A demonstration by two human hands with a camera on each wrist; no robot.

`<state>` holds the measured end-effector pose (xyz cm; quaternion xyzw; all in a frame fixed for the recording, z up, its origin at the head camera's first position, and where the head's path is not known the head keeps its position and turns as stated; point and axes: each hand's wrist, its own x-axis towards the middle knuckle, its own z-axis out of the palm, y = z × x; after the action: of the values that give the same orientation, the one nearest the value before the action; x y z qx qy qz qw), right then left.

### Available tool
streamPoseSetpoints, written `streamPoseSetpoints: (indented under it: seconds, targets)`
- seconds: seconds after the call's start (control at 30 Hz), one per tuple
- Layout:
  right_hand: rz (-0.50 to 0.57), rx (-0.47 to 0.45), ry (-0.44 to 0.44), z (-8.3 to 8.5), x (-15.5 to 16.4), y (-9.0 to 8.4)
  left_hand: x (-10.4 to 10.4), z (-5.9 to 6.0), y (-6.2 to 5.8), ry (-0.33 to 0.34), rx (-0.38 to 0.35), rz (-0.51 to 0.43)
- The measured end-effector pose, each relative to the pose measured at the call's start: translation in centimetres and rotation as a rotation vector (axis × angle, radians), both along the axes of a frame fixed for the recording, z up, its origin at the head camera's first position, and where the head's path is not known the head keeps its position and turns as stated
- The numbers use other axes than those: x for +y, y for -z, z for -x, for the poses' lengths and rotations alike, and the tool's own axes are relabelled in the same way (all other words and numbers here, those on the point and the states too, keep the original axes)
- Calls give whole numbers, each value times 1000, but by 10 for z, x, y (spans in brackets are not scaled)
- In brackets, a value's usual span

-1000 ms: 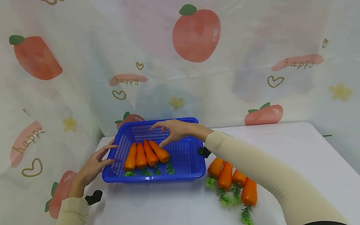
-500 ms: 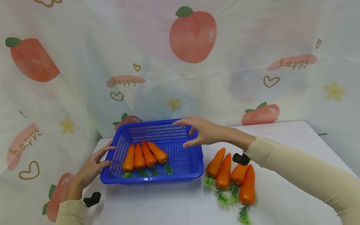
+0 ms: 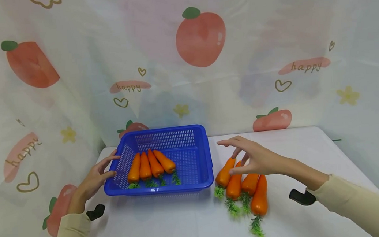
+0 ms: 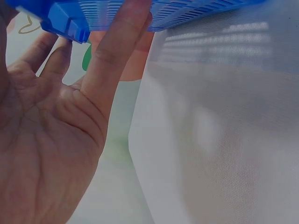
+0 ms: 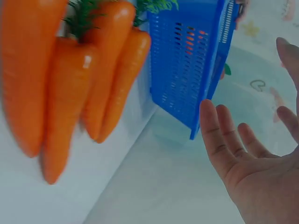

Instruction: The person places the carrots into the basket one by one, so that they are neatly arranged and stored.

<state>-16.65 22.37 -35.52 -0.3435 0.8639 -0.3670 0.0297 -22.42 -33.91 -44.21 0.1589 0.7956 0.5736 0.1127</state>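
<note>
In the head view, a blue basket holds several orange carrots side by side, their green tops toward the front. At its left rim is my left hand, lightly holding the edge with thumb and fingertips. The left wrist view shows that hand's palm and fingers at the basket's rim. To the right of the basket, more carrots lie on the table. My right hand hovers above their tips, fingers spread and slightly bent, with nothing in it. In the right wrist view it appears apart from the carrots.
A white table extends in front of and to the right of the basket. Behind and to the left hangs a patterned cloth with printed fruit, close to the basket's back. A black wrist strap shows by the right sleeve.
My right hand has come out of the basket and moved right, over the loose carrots. My left hand has stayed at the rim. The carrots have stayed in place.
</note>
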Motion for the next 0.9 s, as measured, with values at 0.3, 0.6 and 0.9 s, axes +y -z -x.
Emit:
streamPoseSetpoints:
  seconds: [0.3,0.6,0.9]
  targets:
    - [94,66,101,-40,39,22,-2,4,6,4,10,7]
    - [141,31,185,-67,59,46,-1,2,2,5,11,9]
    - [125,-22,293,-79,59,71,1,0,-1,5,6,-1]
